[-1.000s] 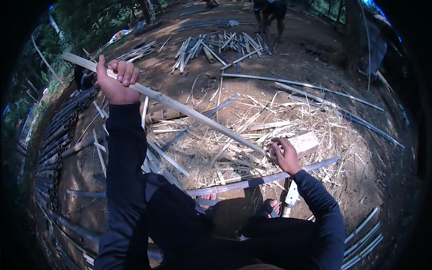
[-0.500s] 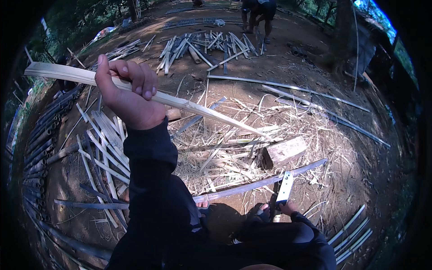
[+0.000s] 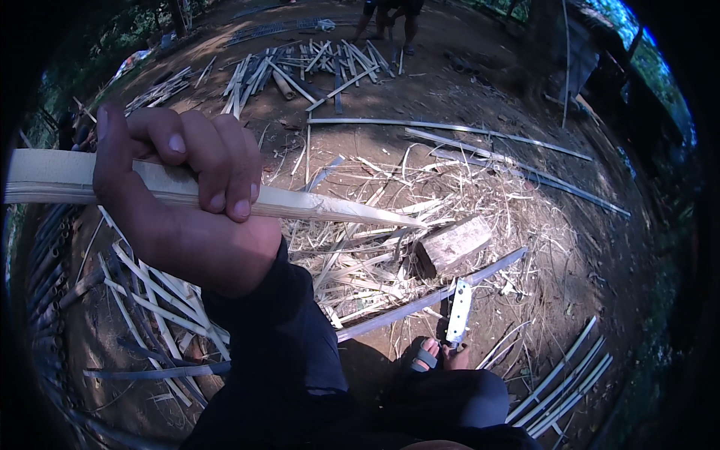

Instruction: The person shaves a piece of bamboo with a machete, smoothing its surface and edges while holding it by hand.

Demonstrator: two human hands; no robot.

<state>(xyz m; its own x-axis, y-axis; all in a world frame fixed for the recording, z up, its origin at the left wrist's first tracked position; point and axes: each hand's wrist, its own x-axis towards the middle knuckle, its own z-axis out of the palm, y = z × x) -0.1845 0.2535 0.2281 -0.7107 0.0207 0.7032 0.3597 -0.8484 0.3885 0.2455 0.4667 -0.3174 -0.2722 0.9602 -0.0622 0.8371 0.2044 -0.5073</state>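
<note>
My left hand [image 3: 199, 199] is raised at the upper left, its fingers wrapped round a long pale split-bamboo strip [image 3: 319, 205]. The strip's thick end leaves the picture at the left, while its thin tip points right, over the wood shavings near a wooden block [image 3: 454, 244]. Low beside my sandalled foot [image 3: 424, 354], my right hand [image 3: 454, 358] grips a knife [image 3: 458, 311] by its handle. Its broad, bright blade, dotted with a row of holes, points up and away from me. The fingers on the handle are partly hidden.
A dark bamboo slat [image 3: 431, 298] crosses the ground before my feet. Shavings [image 3: 367, 262] cover the middle. Split strips lie in piles at left [image 3: 161, 300], lower right [image 3: 566, 382] and far back [image 3: 307, 67]. Another person [image 3: 390, 22] stands behind the far pile.
My left hand and the bamboo strip have come closer and lower, and the strip lies more level. The whole view has shifted a little. My right hand still keeps the knife low.
</note>
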